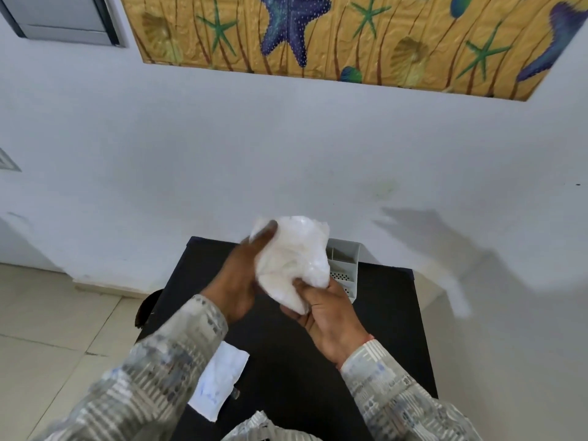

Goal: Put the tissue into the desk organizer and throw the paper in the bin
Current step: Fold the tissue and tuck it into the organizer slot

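paper (219, 383) lies unbinned on desk (381, 313); left hand (238, 275) and right hand (324, 310) both grasp tissue (296, 256), not yet in organizer (345, 259).

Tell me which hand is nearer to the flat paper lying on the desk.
Left. The left hand is raised above the desk, above and slightly right of the paper, whose edge its sleeve overlaps. The right hand is further right. Both hold the tissue.

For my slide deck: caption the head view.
Both hands hold crumpled tissue above black desk, white organizer behind.
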